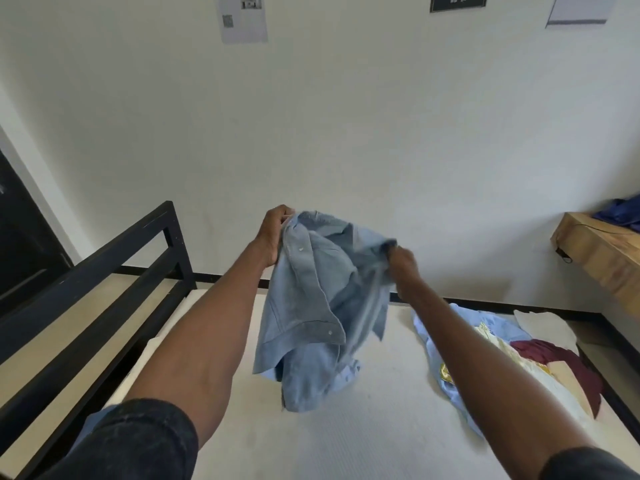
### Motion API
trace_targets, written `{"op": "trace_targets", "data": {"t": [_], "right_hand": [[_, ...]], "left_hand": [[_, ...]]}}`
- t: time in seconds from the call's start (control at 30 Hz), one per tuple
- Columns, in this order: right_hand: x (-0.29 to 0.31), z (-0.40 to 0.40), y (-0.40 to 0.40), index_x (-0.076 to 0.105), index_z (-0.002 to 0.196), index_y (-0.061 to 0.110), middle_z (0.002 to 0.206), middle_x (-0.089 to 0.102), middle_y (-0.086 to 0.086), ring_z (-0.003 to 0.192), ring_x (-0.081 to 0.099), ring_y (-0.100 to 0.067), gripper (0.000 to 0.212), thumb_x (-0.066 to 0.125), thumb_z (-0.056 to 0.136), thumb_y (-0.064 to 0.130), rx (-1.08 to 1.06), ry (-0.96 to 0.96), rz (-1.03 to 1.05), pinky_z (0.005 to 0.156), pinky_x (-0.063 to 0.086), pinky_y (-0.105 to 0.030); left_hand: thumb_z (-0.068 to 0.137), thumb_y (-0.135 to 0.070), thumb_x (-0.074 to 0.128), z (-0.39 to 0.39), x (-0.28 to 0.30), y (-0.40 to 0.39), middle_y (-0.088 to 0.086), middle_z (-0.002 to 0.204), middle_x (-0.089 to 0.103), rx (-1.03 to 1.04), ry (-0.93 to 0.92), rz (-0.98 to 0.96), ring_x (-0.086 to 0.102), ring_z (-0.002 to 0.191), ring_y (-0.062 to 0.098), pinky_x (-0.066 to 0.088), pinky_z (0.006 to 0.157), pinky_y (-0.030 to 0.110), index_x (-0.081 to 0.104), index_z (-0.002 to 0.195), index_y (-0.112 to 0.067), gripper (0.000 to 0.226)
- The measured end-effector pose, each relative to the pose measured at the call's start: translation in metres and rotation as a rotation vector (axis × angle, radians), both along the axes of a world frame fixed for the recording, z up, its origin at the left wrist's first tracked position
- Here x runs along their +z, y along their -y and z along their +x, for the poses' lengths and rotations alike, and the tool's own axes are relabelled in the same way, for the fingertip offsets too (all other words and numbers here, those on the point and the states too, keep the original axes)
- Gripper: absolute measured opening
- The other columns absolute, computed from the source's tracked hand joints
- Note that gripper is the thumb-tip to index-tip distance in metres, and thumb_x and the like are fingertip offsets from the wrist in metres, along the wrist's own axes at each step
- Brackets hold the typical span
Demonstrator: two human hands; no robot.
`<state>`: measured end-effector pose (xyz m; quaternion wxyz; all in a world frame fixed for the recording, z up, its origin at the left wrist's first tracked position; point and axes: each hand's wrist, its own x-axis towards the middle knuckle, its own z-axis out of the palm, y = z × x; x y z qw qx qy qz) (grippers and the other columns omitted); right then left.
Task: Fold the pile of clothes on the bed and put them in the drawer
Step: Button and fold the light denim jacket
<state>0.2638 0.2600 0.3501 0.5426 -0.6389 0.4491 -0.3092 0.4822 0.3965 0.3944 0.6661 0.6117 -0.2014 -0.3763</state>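
Flanking shirt (311, 306): pile (519, 355), headboard (114, 251).

The shirt (311, 299) is soft matt blue cloth with small glossy buttons, the bed frame (104, 258) matt black metal, the mattress (374, 420) finely ribbed white fabric, the desk (602, 251) rough-grained wood.

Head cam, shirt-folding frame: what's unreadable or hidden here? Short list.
- Drawer: not in the head view.
- Right hand: motion-blurred where it grips the light blue button-up shirt; finger pose unclear.
- Left hand: fingertips hidden behind the shirt's collar.
- Pile of unfolded clothes: partly covered by the right forearm; garment count unclear.
- White wall sheet and black sign: print too small, cut by top edge.
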Motion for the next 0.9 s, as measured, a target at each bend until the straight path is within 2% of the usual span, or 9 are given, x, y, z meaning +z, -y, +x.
{"op": "trace_targets", "data": {"t": [0.1,0.17,0.23,0.3,0.37,0.47,0.63,0.77,0.9], "right_hand": [[0.040,0.006,0.012,0.066,0.101,-0.003,0.097,0.065,-0.021,0.083,0.056,-0.023,0.040,0.046,0.103,0.032,0.049,-0.115,-0.110,0.064,0.043,-0.032],[0.059,0.012,0.016,0.062,0.114,-0.008,0.103,0.062,-0.023,0.091,0.057,-0.027,0.046,0.045,0.103,0.034,0.110,-0.192,-0.165,0.076,0.049,-0.036],[0.075,0.019,0.015,0.063,0.105,-0.003,0.098,0.061,-0.019,0.093,0.058,-0.029,0.041,0.046,0.103,0.034,0.168,-0.241,-0.241,0.075,0.048,-0.036],[0.084,0.026,0.009,0.059,0.081,0.008,0.081,0.056,-0.012,0.080,0.052,-0.022,0.030,0.049,0.101,0.029,0.238,-0.264,-0.325,0.059,0.040,-0.031],[0.087,0.033,0.004,0.048,0.062,0.014,0.068,0.051,-0.007,0.071,0.047,-0.021,0.040,0.055,0.097,0.032,0.255,-0.323,-0.471,0.055,0.032,-0.031],[0.084,0.043,-0.004,0.055,0.068,0.012,0.069,0.057,-0.004,0.065,0.054,-0.021,0.040,0.062,0.092,0.043,0.240,-0.428,-0.611,0.055,0.036,-0.030],[0.083,0.034,0.000,0.062,0.082,0.005,0.078,0.059,-0.005,0.071,0.052,-0.018,0.039,0.064,0.092,0.043,0.284,-0.346,-0.624,0.059,0.037,-0.031],[0.084,-0.005,0.021,0.065,0.086,-0.001,0.080,0.059,-0.007,0.074,0.050,-0.019,0.042,0.079,0.078,0.038,0.569,-0.521,-0.528,0.062,0.033,-0.031],[0.065,-0.014,0.031,0.067,0.113,0.009,0.120,0.059,-0.016,0.112,0.052,-0.034,0.032,0.061,0.091,0.032,0.182,-0.900,-0.791,0.089,0.042,-0.039]], "left_hand": [[0.061,-0.049,0.084,0.020,-0.008,-0.013,0.005,0.085,0.067,-0.077,0.370,0.286,0.061,0.077,0.020,0.048,0.068,0.031,0.064,0.086,-0.012,0.049],[0.064,-0.035,0.082,0.019,-0.015,-0.013,0.003,0.083,0.061,-0.118,0.620,0.388,0.055,0.076,0.019,0.041,0.064,0.029,0.060,0.085,-0.012,0.039],[0.076,-0.018,0.069,0.009,-0.019,-0.008,0.002,0.074,0.054,-0.106,0.738,0.370,0.048,0.071,0.018,0.036,0.057,0.026,0.055,0.073,-0.012,0.016],[0.081,-0.005,0.063,0.001,-0.018,0.001,0.001,0.073,0.053,-0.103,0.672,0.236,0.047,0.069,0.015,0.039,0.056,0.020,0.056,0.076,-0.014,0.012],[0.081,-0.007,0.071,-0.009,-0.009,0.010,0.000,0.094,0.066,-0.264,0.548,0.117,0.060,0.085,0.013,0.048,0.075,0.022,0.060,0.111,-0.017,0.034],[0.075,-0.024,0.083,-0.033,0.010,0.024,0.002,0.115,0.069,-0.526,0.602,0.141,0.064,0.106,0.015,0.052,0.090,0.031,0.051,0.136,-0.028,0.069],[0.088,-0.007,0.067,-0.048,0.016,0.044,0.008,0.097,0.068,-0.449,0.733,0.130,0.065,0.088,0.022,0.055,0.066,0.026,0.067,0.110,-0.004,0.022],[0.093,-0.013,0.062,-0.041,0.022,0.045,0.012,0.088,0.063,-0.345,0.522,0.064,0.057,0.084,0.025,0.048,0.065,0.030,0.069,0.101,0.004,0.019],[0.094,-0.011,0.061,-0.067,0.029,0.049,0.007,0.092,0.066,-0.752,0.432,0.105,0.061,0.084,0.018,0.053,0.072,0.029,0.068,0.103,-0.005,0.013]]}}
